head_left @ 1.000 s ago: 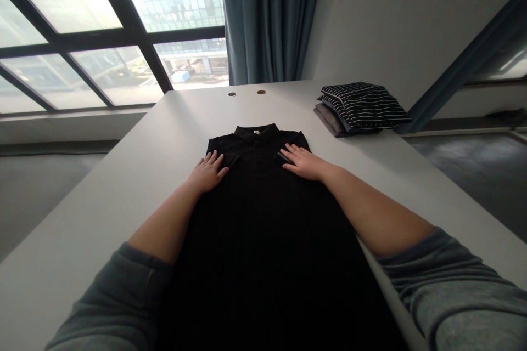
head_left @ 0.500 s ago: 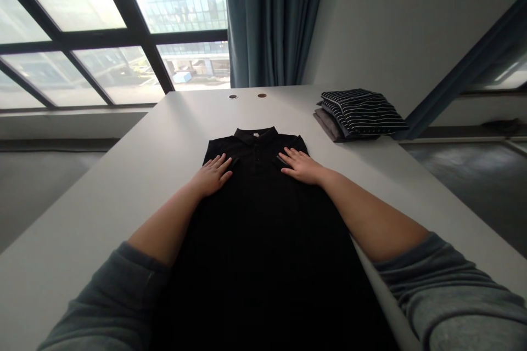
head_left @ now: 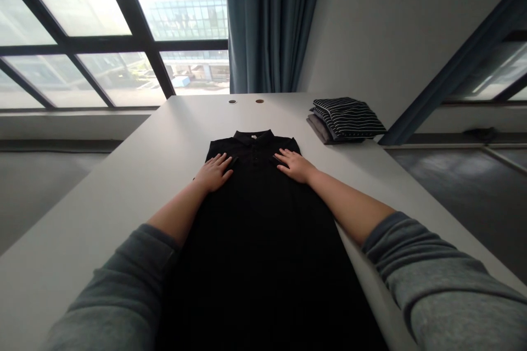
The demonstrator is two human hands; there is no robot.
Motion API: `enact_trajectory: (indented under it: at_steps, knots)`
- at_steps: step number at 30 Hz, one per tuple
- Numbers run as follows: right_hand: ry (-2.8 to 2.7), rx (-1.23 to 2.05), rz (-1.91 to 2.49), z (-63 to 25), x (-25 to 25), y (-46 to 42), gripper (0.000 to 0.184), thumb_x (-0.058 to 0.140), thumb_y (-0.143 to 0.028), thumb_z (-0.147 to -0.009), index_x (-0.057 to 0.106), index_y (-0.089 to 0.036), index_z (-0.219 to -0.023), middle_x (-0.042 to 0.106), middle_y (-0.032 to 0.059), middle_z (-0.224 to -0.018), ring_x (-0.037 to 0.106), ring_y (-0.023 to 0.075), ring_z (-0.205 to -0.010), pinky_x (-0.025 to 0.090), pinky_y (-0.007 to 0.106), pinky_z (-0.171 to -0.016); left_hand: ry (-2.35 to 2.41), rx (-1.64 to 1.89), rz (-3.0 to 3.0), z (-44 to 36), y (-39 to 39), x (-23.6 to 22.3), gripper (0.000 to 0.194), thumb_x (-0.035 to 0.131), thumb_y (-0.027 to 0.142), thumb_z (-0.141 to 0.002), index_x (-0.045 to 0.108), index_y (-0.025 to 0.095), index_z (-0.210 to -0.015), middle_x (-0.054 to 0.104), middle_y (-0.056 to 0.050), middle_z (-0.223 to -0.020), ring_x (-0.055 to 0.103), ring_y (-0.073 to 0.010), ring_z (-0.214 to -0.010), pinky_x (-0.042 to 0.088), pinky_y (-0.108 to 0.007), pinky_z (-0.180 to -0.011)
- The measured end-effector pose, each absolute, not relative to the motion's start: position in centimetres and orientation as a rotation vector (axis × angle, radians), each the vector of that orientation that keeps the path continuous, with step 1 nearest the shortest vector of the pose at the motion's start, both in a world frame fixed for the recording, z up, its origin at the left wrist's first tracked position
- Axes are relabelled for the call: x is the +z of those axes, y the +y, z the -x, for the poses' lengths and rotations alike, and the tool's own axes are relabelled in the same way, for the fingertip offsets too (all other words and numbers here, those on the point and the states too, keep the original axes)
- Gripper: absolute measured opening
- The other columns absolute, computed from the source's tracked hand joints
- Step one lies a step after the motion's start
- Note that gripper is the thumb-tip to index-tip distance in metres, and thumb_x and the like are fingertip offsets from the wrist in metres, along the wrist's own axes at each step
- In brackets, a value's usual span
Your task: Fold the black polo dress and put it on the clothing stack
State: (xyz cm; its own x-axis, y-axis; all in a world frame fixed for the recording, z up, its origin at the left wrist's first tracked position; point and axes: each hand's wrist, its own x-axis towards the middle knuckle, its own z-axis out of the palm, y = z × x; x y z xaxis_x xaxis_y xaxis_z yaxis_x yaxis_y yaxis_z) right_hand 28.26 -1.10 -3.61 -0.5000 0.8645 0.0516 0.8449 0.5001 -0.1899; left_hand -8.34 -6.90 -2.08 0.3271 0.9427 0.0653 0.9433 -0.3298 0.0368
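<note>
Polo [head_left: 255, 230] under left hand [head_left: 214, 173], right hand [head_left: 294, 166]

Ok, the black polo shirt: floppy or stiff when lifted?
Probably floppy: the black polo shirt lies flat with no stiff ridges. The collar looks somewhat firmer, holding its fold. The shirt may also slide easily on the smooth white table if pushed.

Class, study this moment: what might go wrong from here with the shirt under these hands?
The left hand and right hand both lie flat on the black polo shirt, so any slide might drag the fabric into creases. The black cloth shows little detail in this view, so a crease could easily go unnoticed.
</note>
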Motion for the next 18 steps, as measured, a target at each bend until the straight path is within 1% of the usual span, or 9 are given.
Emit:
enact_trajectory:
  at_steps: [1,3,4,6,9,12,15,16,18]
  knots:
    - [-2.553,0.169,1.458,-28.2,-3.4,-1.6,0.062,0.04,-0.049,-0.104,0.047,-0.021,-0.16,0.032,0.005,-0.169,0.031,0.0249,-0.159,0.027,0.042,-0.134,-1.816,-0.135,2.525,8.1,-7.2,-1.8,0.065,0.037,0.049,-0.107,0.038,0.018,-0.164,0.033,-0.012,-0.172,0.028,-0.0308,-0.16,0.024,-0.046,-0.129]
    - [-2.466,0.054,1.378,-28.2,-2.9,-2.6,0.053,0.037,-0.039,-0.105,0.062,-0.016,-0.146,0.049,0.0078,-0.157,0.045,0.0214,-0.148,0.034,0.035,-0.129,-1.82,-0.187,2.443,7.4,-8.5,-1.1,0.059,0.037,0.045,-0.107,0.046,0.018,-0.159,0.043,-0.013,-0.167,0.033,-0.0323,-0.157,0.029,-0.049,-0.126]
    - [-2.436,-0.008,1.347,-28.2,-2.6,-3.1,0.05,0.036,-0.036,-0.105,0.068,-0.014,-0.136,0.056,0.0093,-0.15,0.05,0.0206,-0.14,0.036,0.034,-0.125,-1.815,-0.218,2.4,7.0,-9.4,-0.6,0.057,0.037,0.043,-0.107,0.05,0.018,-0.157,0.047,-0.013,-0.164,0.036,-0.0329,-0.155,0.031,-0.05,-0.124]
    - [-2.418,-0.118,1.338,-28.1,-2.1,-4.0,0.046,0.035,-0.034,-0.105,0.073,-0.014,-0.121,0.064,0.0116,-0.136,0.055,0.0209,-0.127,0.039,0.034,-0.117,-1.808,-0.283,2.322,6.5,-12.3,0.5,0.054,0.036,0.042,-0.108,0.054,0.018,-0.152,0.053,-0.013,-0.16,0.043,-0.0334,-0.15,0.036,-0.051,-0.119]
    - [-2.49,-0.23,1.4,-27.8,-1.4,-4.8,0.043,0.037,-0.036,-0.105,0.074,-0.015,-0.113,0.066,0.0139,-0.126,0.053,0.0229,-0.12,0.036,0.037,-0.11,-1.904,-0.346,2.205,7.2,-18.8,1.8,0.051,0.035,0.041,-0.108,0.056,0.019,-0.15,0.058,-0.014,-0.153,0.057,-0.0323,-0.136,0.044,-0.048,-0.11]
    - [-2.6,-0.239,1.468,-26.9,-0.4,-4.6,0.038,0.045,-0.038,-0.102,0.074,-0.015,-0.11,0.067,0.0147,-0.121,0.053,0.024,-0.12,0.034,0.037,-0.108,-2.049,-0.317,2.087,9.8,-27.0,2.3,0.049,0.04,0.038,-0.106,0.057,0.017,-0.147,0.065,-0.015,-0.141,0.063,-0.0336,-0.124,0.048,-0.048,-0.103]
    - [-2.494,-0.13,1.595,-24.3,1.4,-3.5,0.036,0.046,-0.037,-0.101,0.075,-0.018,-0.107,0.07,0.0115,-0.118,0.057,0.0228,-0.118,0.038,0.034,-0.103,-2.285,-0.251,2.05,12.0,-35.1,1.7,0.039,0.045,0.039,-0.104,0.068,0.017,-0.127,0.072,-0.013,-0.124,0.069,-0.032,-0.112,0.051,-0.046,-0.098]
    - [-2.437,-0.07,1.624,-22.8,2.1,-3.0,0.037,0.044,-0.036,-0.102,0.076,-0.018,-0.107,0.072,0.0102,-0.116,0.059,0.0217,-0.115,0.04,0.031,-0.1,-2.363,-0.242,2.058,12.2,-37.3,1.5,0.037,0.046,0.04,-0.104,0.069,0.018,-0.124,0.072,-0.012,-0.122,0.07,-0.0302,-0.109,0.052,-0.044,-0.096]
    - [-2.388,0.087,1.64,-19.0,3.5,-2.0,0.037,0.043,-0.035,-0.101,0.076,-0.019,-0.108,0.073,0.0085,-0.114,0.064,0.019,-0.106,0.043,0.027,-0.094,-2.487,-0.256,2.025,11.7,-40.7,1.2,0.036,0.048,0.041,-0.103,0.068,0.02,-0.125,0.072,-0.01,-0.121,0.07,-0.0278,-0.107,0.052,-0.042,-0.096]
